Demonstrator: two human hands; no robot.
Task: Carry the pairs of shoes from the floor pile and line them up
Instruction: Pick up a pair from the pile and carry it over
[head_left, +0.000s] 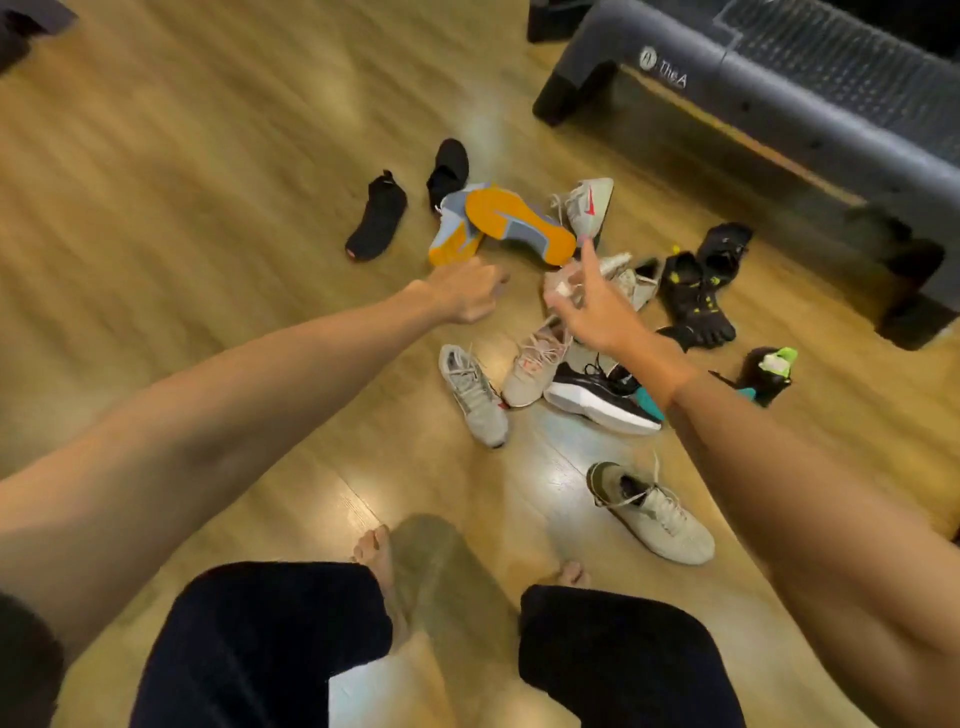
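Observation:
A pile of shoes lies on the wooden floor ahead of me. Two orange-soled grey shoes (519, 223) lie overturned at its far side, beside a grey shoe with a red mark (587, 205). Two black sock shoes (376, 218) lie to the left. Beige sneakers (535, 364) and a black-and-white shoe (597, 397) sit nearer me, and one beige shoe (654, 514) lies apart at the front. My left hand (467, 291) hovers just below the orange-soled shoes, fingers curled, empty. My right hand (592, 306) reaches over the pile with fingers spread, holding nothing.
A dark grey step platform (779, 88) stands at the back right. Black toe shoes with yellow trim (701, 291) and a black-and-green shoe (769, 374) lie near it. My bare feet and knees (374, 551) are at the bottom. Bare floor stretches to the left.

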